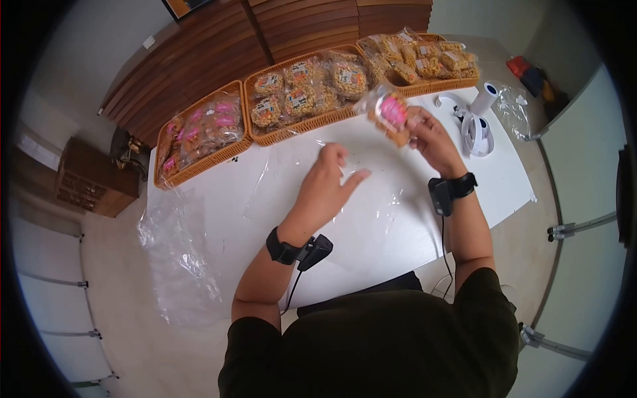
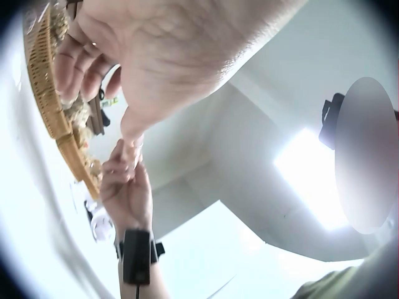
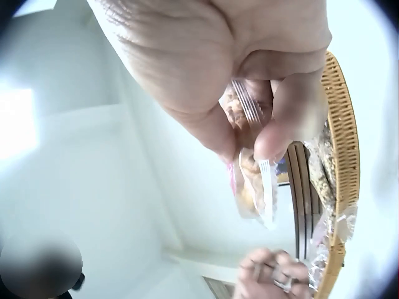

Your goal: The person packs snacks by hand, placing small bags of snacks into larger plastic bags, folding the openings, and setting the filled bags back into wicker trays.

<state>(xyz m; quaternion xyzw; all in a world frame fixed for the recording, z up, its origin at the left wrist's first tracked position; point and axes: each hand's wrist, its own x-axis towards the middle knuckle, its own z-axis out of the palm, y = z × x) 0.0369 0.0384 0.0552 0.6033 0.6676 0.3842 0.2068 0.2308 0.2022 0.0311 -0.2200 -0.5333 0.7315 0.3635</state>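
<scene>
My right hand (image 1: 434,140) pinches a clear snack bag (image 1: 390,118) with a pink label, held up over the table near the middle and right baskets. In the right wrist view, thumb and fingers close on the crimped plastic of the bag (image 3: 252,184), with light brown pieces inside. My left hand (image 1: 325,182) hovers over the middle of the white table (image 1: 345,245), holding nothing, its thumb and fingers spread apart and loosely bent. In the left wrist view the left hand (image 2: 143,56) shows its palm, with the right hand behind it.
Three wicker baskets line the back edge: pink-labelled bags in the left basket (image 1: 207,162), round snack packs in the middle basket (image 1: 292,133), more packs in the right basket (image 1: 451,84). Label rolls (image 1: 478,136) stand at right. Clear plastic (image 1: 176,259) hangs over the left edge.
</scene>
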